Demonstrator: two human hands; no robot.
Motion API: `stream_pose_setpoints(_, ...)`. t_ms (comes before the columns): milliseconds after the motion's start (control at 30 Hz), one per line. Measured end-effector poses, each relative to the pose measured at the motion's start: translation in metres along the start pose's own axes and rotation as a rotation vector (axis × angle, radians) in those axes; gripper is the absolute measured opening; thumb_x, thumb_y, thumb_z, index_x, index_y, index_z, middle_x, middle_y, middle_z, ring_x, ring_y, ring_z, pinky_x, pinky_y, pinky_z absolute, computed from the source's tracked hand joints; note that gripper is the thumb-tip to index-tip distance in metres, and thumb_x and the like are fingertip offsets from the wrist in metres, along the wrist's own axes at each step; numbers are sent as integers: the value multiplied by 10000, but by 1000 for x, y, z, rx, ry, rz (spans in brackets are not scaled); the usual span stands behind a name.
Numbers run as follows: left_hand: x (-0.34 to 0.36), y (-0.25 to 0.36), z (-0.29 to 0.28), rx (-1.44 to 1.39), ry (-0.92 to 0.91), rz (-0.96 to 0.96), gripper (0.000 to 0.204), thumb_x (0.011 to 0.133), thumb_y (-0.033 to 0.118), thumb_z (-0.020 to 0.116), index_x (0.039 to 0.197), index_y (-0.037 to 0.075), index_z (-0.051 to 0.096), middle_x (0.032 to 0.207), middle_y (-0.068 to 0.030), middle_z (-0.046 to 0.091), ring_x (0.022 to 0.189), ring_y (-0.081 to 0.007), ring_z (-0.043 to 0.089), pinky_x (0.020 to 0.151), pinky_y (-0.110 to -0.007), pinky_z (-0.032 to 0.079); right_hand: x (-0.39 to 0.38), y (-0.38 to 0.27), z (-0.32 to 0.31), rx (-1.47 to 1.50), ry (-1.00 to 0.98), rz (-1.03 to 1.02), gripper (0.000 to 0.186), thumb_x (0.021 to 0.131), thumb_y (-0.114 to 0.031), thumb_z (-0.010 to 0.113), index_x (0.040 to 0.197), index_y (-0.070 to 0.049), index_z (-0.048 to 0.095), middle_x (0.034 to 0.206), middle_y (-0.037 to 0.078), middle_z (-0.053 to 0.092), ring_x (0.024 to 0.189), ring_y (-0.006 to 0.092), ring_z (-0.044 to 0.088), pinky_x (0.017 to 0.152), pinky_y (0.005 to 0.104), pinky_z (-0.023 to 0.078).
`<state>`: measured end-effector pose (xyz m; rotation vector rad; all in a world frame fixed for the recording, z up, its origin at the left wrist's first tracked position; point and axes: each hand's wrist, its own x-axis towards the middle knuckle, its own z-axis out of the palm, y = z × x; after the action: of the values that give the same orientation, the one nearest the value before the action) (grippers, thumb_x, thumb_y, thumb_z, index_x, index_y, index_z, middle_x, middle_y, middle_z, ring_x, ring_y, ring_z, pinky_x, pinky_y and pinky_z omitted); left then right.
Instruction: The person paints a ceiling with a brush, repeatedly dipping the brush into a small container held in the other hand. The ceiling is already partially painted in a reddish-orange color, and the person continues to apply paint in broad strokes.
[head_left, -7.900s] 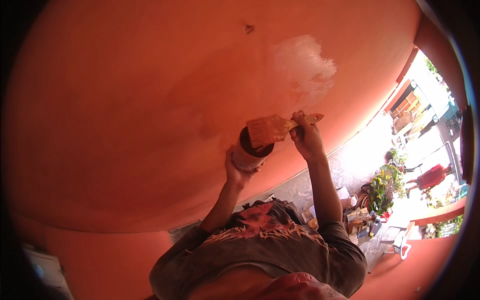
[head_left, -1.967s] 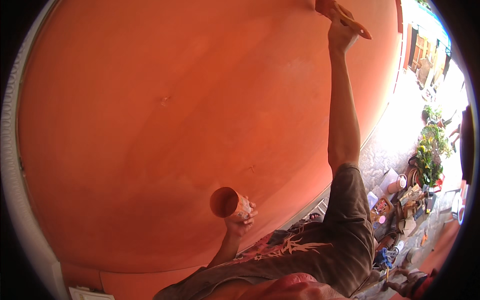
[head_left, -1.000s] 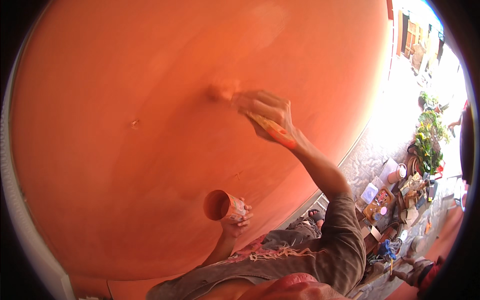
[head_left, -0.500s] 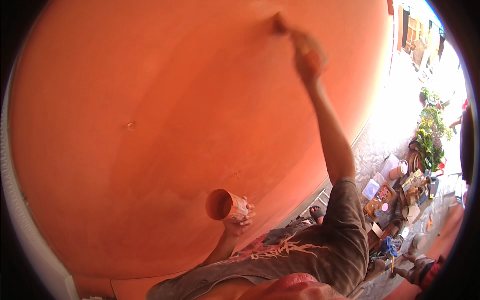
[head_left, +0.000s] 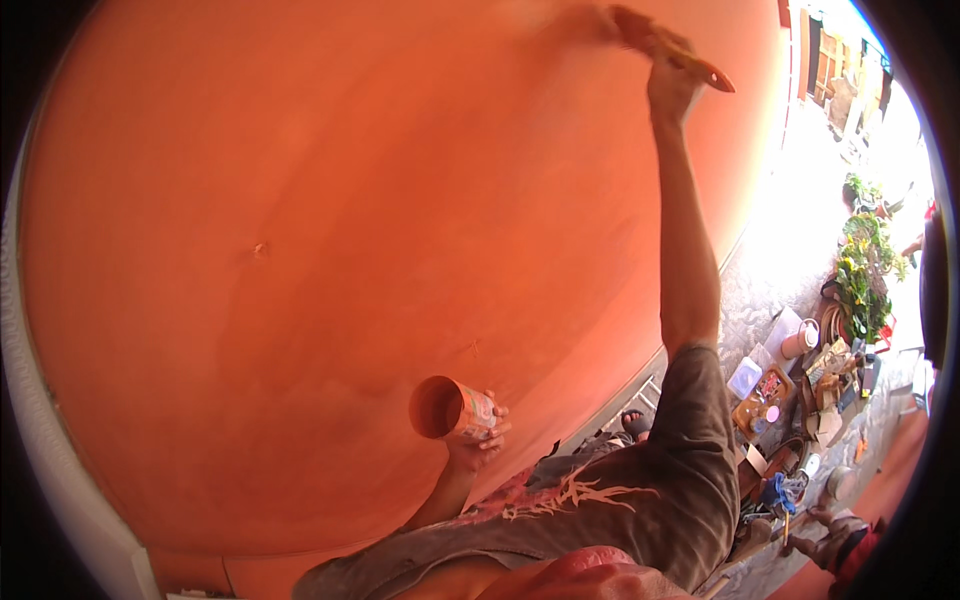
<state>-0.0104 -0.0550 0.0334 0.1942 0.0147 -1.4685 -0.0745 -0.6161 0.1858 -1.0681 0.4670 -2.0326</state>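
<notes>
High on the orange wall (head_left: 330,270), my right hand (head_left: 674,88) grips a paintbrush (head_left: 690,62) by its yellow and red handle. The brush's dark bristles touch the wall, and a darker, wet-looking streak lies to their left. Lower down, near my chest, my left hand (head_left: 488,440) is wrapped around a paint-smeared container (head_left: 468,410) shaped like a cup. Its open mouth faces the wall and its inside is coated orange; how much paint is in it I cannot tell.
At right on the ground lie a white bucket (head_left: 800,340), a brown tray (head_left: 764,402), a blue cloth (head_left: 780,492) and several other loose items. Leafy plants (head_left: 862,265) stand beyond them. Part of another person (head_left: 850,545) shows at lower right. A ladder (head_left: 650,392) is below my right arm.
My right hand has swept the paintbrush to the right and slightly upward along the wall. The container in my left hand has hardly moved.
</notes>
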Motion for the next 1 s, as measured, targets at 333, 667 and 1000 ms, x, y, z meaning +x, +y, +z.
stream_pose_setpoints(333, -6, -3, -10, -37, -15, 45, 600, 890, 356, 699, 1393, 107, 486, 1176, -146, 505, 925, -296, 563, 616, -294, 544, -190, -108, 9, -81, -765, -356, 383, 836, -103, 660, 1217, -99, 696, 1228, 128, 690, 1099, 332, 662, 944, 465, 539)
stream_pose_setpoints(667, -5, -1, -5, -24, -27, 20, 595, 911, 391, 666, 1391, 96, 476, 1177, -151, 501, 924, -296, 567, 618, -298, 545, -43, -60, 43, 159, -92, 28, 169, 946, -48, 593, 971, 67, 715, 953, 117, 748, 857, 191, 700, 802, 299, 568)
stream_pose_setpoints(1000, -7, -3, -9, -44, -15, 67, 604, 894, 394, 687, 1380, 96, 489, 1174, -150, 504, 924, -287, 562, 621, -295, 544, -179, -146, 34, -38, -836, -394, 399, 841, -80, 666, 1237, -121, 691, 1195, 116, 689, 1074, 313, 669, 802, 455, 567)
